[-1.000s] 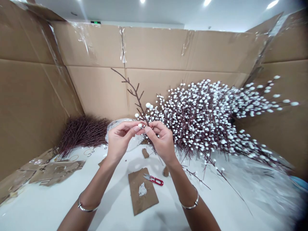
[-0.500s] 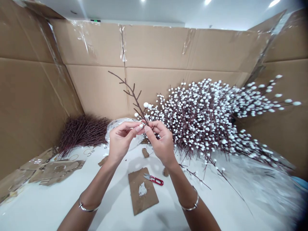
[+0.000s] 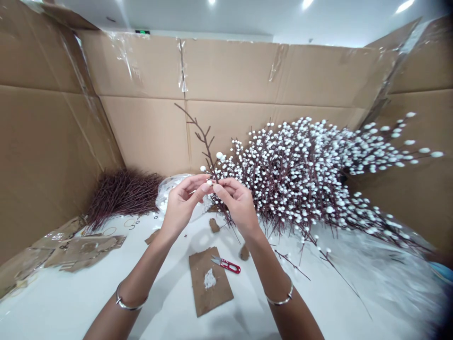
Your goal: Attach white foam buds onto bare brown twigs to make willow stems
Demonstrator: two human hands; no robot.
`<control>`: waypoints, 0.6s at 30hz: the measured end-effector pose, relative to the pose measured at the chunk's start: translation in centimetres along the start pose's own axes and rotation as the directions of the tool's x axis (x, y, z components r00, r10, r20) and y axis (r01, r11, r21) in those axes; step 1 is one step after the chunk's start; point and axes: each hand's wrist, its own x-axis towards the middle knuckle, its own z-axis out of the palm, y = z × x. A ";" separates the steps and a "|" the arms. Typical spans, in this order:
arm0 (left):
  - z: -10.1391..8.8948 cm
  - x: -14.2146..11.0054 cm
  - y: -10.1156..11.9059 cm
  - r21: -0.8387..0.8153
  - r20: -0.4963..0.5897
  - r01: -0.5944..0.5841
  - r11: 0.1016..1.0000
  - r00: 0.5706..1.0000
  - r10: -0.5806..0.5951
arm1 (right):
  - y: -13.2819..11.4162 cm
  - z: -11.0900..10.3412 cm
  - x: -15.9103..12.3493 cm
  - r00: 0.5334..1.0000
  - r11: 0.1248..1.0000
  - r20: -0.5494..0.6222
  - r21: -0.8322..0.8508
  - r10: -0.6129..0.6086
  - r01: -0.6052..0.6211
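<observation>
Fingertip pinch each: left hand [image 3: 180, 200] on berry [image 3: 209, 182], right hand [image 3: 239, 204] on twig [image 3: 206, 140] rising above. Likely light, springy; hold low.

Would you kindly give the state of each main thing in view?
Brown branch, leaning left, top bare
Left hand, pinching a white ball
Right hand, pinching the brown branch
Cardboard piece, flat, white-smeared
Red snips, lying across the cardboard edge
Plastic bag, crumpled, partly hidden
White-tipped branches, heaped
Bare stems, heaped
Ceiling lights, on

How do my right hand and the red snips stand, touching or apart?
Apart: the head view shows white tabletop between the right hand, raised, and the red snips, lying partly on the cardboard.
</observation>
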 end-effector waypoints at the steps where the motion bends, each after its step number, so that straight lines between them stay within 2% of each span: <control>1: -0.1 0.0 -0.1 0.002 0.027 0.030 1.000 0.999 -0.030 | 0.2 -0.1 0.2 1.000 0.999 -0.017 0.034 0.018 -0.017; 5: -0.2 0.2 -0.5 0.102 0.210 0.126 0.987 0.967 -0.145 | 0.8 -0.4 0.8 0.993 0.984 -0.094 0.167 0.078 -0.062; 8: 0.1 0.1 -0.7 0.193 0.383 0.193 0.962 0.888 -0.255 | 0.8 -0.5 0.9 0.984 0.966 -0.106 0.228 0.146 -0.119; 10: 0.4 -0.1 -0.9 0.192 0.453 0.223 0.956 0.844 -0.288 | 0.7 -0.5 0.9 0.975 0.964 -0.133 0.221 0.178 -0.146; 14: 0.7 -0.2 -1.4 0.195 0.484 0.206 0.959 0.830 -0.277 | 0.4 -0.7 0.9 0.971 0.970 -0.137 0.176 0.195 -0.170; 18: 0.4 0.2 -1.7 0.176 0.466 0.225 0.958 0.839 -0.282 | 0.0 -1.3 1.0 0.974 0.963 -0.024 0.156 0.227 -0.221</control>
